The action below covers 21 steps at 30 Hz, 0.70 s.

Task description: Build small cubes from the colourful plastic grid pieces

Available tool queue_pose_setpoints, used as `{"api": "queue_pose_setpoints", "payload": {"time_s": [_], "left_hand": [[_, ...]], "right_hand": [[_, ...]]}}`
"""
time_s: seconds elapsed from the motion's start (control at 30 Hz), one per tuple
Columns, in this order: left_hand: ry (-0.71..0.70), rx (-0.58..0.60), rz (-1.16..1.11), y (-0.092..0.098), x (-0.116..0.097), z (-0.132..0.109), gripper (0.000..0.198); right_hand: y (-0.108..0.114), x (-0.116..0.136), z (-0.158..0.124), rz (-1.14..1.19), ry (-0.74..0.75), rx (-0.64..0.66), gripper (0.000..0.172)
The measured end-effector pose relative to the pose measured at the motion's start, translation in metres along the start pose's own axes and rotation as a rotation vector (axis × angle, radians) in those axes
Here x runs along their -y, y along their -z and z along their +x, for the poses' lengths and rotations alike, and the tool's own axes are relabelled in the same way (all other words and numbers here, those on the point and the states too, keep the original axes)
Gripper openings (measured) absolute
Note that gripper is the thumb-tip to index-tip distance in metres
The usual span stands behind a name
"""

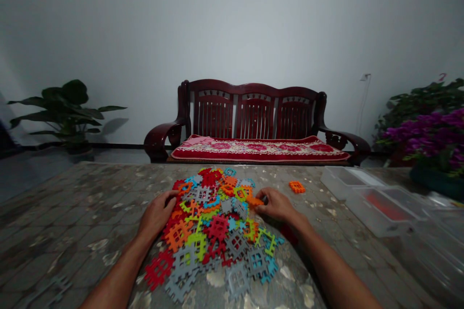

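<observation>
Head view: loose pile between two hands; slide and snag risk.
Risks, left to right: left hand [158, 212] loosely curled at the pile's edge, cannot tell if it grips anything; a push from it could slide the loosely heaped pile [218, 228] over the tabletop [112, 212], and notched edges could catch neighbours. Right hand [276, 204] pinches an orange piece [254, 201] between thumb and fingers; the piece could twist free if a notch snags, and a forearm sweep might drag the dark red item [289, 234] beside it. Positions: pile lies right of left hand, left of right hand, spreading nearer the wearer than both; orange piece at right hand's fingertips; lone orange square [297, 187] farther out and right of that hand, apart.
</observation>
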<state>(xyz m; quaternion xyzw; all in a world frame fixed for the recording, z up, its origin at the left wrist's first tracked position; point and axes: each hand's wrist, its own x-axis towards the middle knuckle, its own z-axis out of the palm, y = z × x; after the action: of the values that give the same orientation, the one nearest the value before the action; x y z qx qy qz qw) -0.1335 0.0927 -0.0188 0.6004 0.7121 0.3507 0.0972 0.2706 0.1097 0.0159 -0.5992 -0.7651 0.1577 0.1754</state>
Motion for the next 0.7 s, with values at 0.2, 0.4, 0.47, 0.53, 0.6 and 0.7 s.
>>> {"api": "queue_pose_setpoints", "payload": {"time_s": [0.2,0.4,0.47,0.53,0.6,0.7], "left_hand": [[0.010,-0.009,0.002,0.001,-0.001,0.000,0.037],[0.001,0.000,0.015,-0.002,0.004,0.001,0.041],[-0.003,0.007,0.020,-0.003,0.006,0.002,0.043],[-0.008,0.009,0.022,-0.004,0.008,0.002,0.044],[-0.008,0.008,0.020,-0.004,0.009,0.003,0.044],[-0.003,0.010,0.013,-0.004,0.009,0.003,0.043]], "right_hand": [[0.001,-0.033,0.013,0.044,-0.091,-0.216,0.035],[-0.001,-0.069,0.012,-0.083,-0.208,-0.372,0.062],[0.001,-0.075,0.009,-0.088,-0.264,-0.362,0.066],[0.005,-0.076,0.005,-0.089,-0.304,-0.343,0.066],[0.008,-0.073,0.002,-0.113,-0.312,-0.324,0.059],[0.011,-0.067,-0.001,-0.168,-0.282,-0.269,0.052]]}}
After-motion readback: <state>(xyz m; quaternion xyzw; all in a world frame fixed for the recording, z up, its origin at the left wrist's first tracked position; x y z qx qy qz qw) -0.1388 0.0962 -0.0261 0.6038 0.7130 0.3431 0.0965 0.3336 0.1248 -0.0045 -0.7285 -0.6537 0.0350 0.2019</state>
